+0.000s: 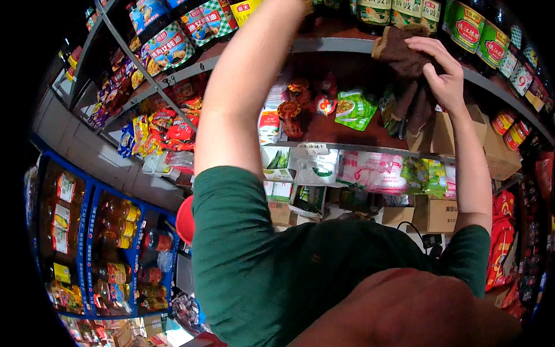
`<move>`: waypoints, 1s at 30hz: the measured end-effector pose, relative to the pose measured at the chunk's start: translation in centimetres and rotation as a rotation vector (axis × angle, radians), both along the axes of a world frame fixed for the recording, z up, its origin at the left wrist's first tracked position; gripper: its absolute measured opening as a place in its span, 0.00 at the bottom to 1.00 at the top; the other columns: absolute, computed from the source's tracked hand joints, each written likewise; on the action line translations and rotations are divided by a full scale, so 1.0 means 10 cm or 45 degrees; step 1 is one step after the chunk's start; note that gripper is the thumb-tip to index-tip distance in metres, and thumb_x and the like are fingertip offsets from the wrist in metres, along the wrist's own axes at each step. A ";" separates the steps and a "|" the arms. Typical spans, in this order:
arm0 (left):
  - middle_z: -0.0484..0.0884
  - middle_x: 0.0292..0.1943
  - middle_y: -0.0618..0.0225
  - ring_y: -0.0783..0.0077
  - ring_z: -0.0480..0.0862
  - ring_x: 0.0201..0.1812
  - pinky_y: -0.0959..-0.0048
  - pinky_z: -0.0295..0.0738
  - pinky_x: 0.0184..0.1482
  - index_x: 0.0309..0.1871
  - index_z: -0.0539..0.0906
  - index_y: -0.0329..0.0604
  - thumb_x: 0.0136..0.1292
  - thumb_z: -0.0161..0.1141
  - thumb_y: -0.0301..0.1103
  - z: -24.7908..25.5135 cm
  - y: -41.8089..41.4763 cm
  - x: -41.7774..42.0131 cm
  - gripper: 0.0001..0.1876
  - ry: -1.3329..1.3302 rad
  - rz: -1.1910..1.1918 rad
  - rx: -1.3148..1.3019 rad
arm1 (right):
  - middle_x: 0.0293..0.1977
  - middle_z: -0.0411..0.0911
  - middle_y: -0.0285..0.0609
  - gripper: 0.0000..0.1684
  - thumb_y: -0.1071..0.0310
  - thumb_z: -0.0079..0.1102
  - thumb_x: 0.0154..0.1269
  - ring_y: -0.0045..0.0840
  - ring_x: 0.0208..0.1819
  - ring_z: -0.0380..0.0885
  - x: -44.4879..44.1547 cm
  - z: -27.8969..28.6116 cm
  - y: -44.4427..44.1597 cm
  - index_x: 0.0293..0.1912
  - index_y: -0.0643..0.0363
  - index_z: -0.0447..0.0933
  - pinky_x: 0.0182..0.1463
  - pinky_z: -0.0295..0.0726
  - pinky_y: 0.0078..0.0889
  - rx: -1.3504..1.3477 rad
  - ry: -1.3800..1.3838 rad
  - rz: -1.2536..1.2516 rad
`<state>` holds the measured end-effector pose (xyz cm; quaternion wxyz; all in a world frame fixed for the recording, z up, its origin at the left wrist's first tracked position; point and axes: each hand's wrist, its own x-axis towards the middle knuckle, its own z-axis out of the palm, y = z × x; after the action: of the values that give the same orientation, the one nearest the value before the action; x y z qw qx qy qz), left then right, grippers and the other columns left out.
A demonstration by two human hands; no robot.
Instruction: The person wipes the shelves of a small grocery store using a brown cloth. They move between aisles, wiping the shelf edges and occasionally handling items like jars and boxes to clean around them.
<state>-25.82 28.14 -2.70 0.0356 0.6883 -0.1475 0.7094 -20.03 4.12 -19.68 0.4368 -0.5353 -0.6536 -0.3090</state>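
Note:
My right hand (444, 71) grips a dark brown cloth (401, 52) at the front edge of a grey-rimmed shelf (334, 44). Part of the cloth lies against that edge, and its loose folds hang below my fingers. Behind it stand sauce bottles (409, 13) with cream and green labels. My left forearm (249, 65) stretches up past the same shelf, and my left hand is out of view beyond the top edge. Beneath the shelf, a lower board holds green food pouches (355, 108) and small red-capped jars (290, 113).
Large labelled bottles (169, 45) line the upper shelf at left, with vinegar bottles (466, 28) at right. Cardboard boxes (498, 149) jut out beneath my right forearm. Colourful snack packets (164, 126) sit at left. A blue rack (89, 243) carries oil bottles. A metal strut (145, 71) slants across the left shelves.

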 end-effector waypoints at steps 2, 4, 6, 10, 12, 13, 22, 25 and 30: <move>0.76 0.47 0.44 0.46 0.74 0.51 0.55 0.70 0.56 0.55 0.74 0.31 0.58 0.70 0.40 -0.01 0.29 -0.47 0.28 -0.233 0.129 0.109 | 0.50 0.83 0.43 0.22 0.83 0.47 0.53 0.33 0.57 0.79 -0.02 0.01 0.01 0.47 0.66 0.81 0.66 0.72 0.35 0.002 -0.018 0.004; 0.75 0.48 0.44 0.45 0.73 0.53 0.55 0.69 0.57 0.58 0.73 0.31 0.56 0.72 0.41 -0.08 0.66 -0.87 0.32 -0.459 0.512 0.049 | 0.50 0.83 0.43 0.22 0.83 0.48 0.53 0.33 0.57 0.79 -0.04 0.00 0.04 0.47 0.66 0.81 0.66 0.72 0.35 0.027 -0.021 0.007; 0.73 0.53 0.43 0.42 0.70 0.57 0.53 0.67 0.61 0.61 0.72 0.31 0.53 0.75 0.44 -0.27 1.02 -1.05 0.37 -0.422 0.678 -0.115 | 0.50 0.83 0.43 0.21 0.83 0.48 0.54 0.33 0.57 0.79 -0.07 0.01 0.07 0.47 0.65 0.81 0.66 0.72 0.35 0.045 -0.027 -0.001; 0.82 0.51 0.47 0.50 0.82 0.52 0.58 0.76 0.56 0.60 0.74 0.33 0.52 0.77 0.49 -0.60 1.22 -1.12 0.39 0.206 0.370 -0.489 | 0.50 0.83 0.43 0.21 0.83 0.48 0.55 0.32 0.57 0.79 -0.07 -0.02 0.09 0.47 0.65 0.82 0.66 0.72 0.34 0.061 -0.040 -0.052; 0.85 0.48 0.51 0.53 0.85 0.48 0.60 0.79 0.52 0.58 0.75 0.34 0.52 0.77 0.48 -0.62 1.27 -1.15 0.36 0.215 0.293 -0.524 | 0.50 0.83 0.43 0.21 0.83 0.48 0.55 0.32 0.57 0.79 -0.08 -0.02 0.07 0.48 0.64 0.82 0.65 0.72 0.34 0.050 -0.068 -0.079; 0.85 0.47 0.52 0.54 0.85 0.48 0.61 0.79 0.52 0.57 0.76 0.35 0.53 0.77 0.47 -0.62 1.35 -1.18 0.35 0.215 0.242 -0.515 | 0.50 0.83 0.43 0.21 0.83 0.48 0.55 0.32 0.57 0.79 -0.08 -0.02 0.07 0.48 0.64 0.81 0.65 0.72 0.34 0.045 -0.072 -0.081; 0.85 0.42 0.52 0.56 0.86 0.42 0.62 0.80 0.47 0.47 0.81 0.33 0.52 0.77 0.43 -0.57 1.91 -1.58 0.26 0.102 0.377 -0.364 | 0.53 0.82 0.44 0.22 0.82 0.48 0.57 0.32 0.59 0.78 -0.09 -0.01 0.06 0.51 0.65 0.80 0.67 0.71 0.32 -0.022 -0.049 -0.145; 0.79 0.50 0.46 0.45 0.76 0.56 0.53 0.70 0.61 0.57 0.76 0.32 0.53 0.76 0.40 -0.60 1.93 -1.63 0.32 0.125 0.745 -0.426 | 0.54 0.81 0.44 0.23 0.81 0.48 0.58 0.30 0.60 0.77 -0.09 -0.02 0.06 0.52 0.65 0.80 0.68 0.70 0.32 -0.030 0.037 -0.140; 0.66 0.63 0.40 0.40 0.65 0.64 0.53 0.61 0.68 0.70 0.62 0.28 0.59 0.71 0.41 -0.71 1.40 -1.45 0.42 -0.213 0.817 0.113 | 0.55 0.80 0.43 0.23 0.81 0.47 0.59 0.28 0.62 0.76 -0.12 0.00 0.08 0.53 0.65 0.80 0.69 0.68 0.31 -0.030 0.124 -0.138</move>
<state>-40.33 42.10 -9.82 -0.2319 0.6398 0.0435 0.7315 -21.23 4.94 -19.67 0.4445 -0.5894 -0.6051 -0.2981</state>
